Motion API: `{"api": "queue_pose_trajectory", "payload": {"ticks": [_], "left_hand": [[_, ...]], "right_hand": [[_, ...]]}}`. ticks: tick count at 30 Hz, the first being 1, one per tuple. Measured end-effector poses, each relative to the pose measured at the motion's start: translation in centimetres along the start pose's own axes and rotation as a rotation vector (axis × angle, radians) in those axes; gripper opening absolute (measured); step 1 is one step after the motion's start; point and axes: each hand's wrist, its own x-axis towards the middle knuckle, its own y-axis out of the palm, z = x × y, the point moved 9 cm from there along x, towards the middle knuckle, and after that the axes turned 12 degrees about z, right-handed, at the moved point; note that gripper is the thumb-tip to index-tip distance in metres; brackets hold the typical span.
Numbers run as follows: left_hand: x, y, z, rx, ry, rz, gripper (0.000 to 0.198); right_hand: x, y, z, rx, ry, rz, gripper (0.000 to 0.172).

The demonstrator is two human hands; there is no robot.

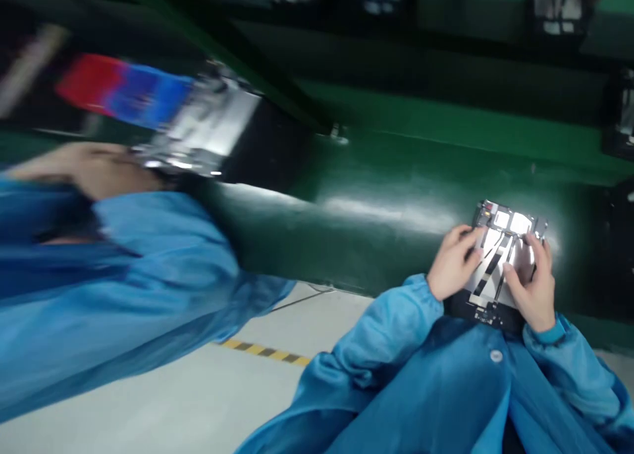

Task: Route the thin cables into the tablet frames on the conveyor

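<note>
Metal device frame, black tape strips on face, held in front of torso above green workbench. Left hand grips near edge; right hand grips opposite edge. Co-worker's hand, blurred, just beside second metal frame.

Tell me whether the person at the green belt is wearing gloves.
No, the left hand and right hand are both bare where they hold the metal device frame.

No writing can be read — marks too blurred or small.
</note>
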Motion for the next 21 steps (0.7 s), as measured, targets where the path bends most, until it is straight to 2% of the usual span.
{"api": "queue_pose_trajectory", "payload": {"ticks": [3,6,9,12,15,17,18,21], "left_hand": [[0.8,-0.8,1.4,-0.158,-0.032,-0.073,0.052],[1.6,-2.0,4.5,-0.395,-0.135,-0.125,0.059],[1.5,-3.1,7.2,-0.589,-0.202,-0.228,0.054],[0.9,-4.3,8.4,-0.733,-0.14,-0.325,0.05],[0.2,-5.9,9.4,-0.818,-0.088,-0.316,0.054],[-0.7,-8.3,11.1,-0.793,-0.138,-0.335,0.057],[-1.4,-10.2,12.3,-0.763,-0.175,-0.371,0.057],[-4.0,-17.6,16.3,-0.632,-0.274,-0.498,0.054]], "right_hand": [[1.2,1.5,0.0,0.166,-0.047,-0.013,0.067],[2.8,2.5,-0.6,0.344,-0.068,-0.058,0.072],[3.8,4.2,-0.2,0.392,-0.099,-0.012,0.073],[4.0,6.0,1.0,0.415,-0.14,0.034,0.071],[4.4,7.4,2.3,0.467,-0.196,0.076,0.067],[4.9,8.2,2.8,0.504,-0.224,0.165,0.063],[5.3,8.4,2.9,0.503,-0.232,0.212,0.061],[6.5,7.1,1.6,0.406,-0.208,0.217,0.051]]}}
